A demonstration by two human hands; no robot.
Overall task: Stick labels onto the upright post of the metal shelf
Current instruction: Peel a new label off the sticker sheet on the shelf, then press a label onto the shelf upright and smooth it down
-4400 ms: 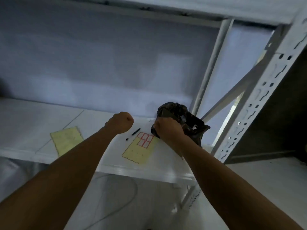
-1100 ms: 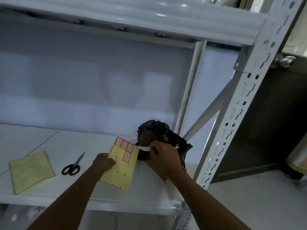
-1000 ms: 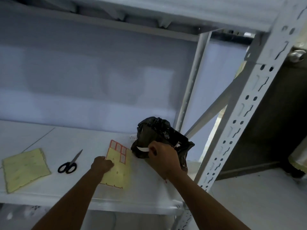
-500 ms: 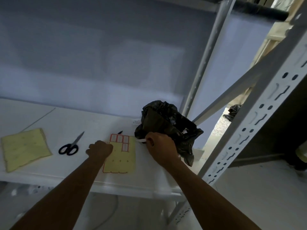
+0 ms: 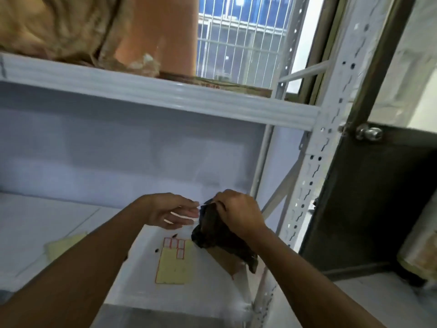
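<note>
Over the label sheet: right hand pinches a white label, left hand slack. Upright post at 2 o'clock; press flat, clear of holes.

Barred window bright with daylight, pale wall; dark door with round knob, pale floor

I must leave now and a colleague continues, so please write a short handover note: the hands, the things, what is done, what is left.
Left hand: open, fingers straight, close to the right hand.
Right hand: pinches a pale strip, likely a label, in front of the black bag.
Label sheet: flat on the shelf, a few red-framed labels at its top.
Upright post: to the right, no label seen on it.
Done: apparently one label peeled.
Left: stick it on the post, then the others.
</note>
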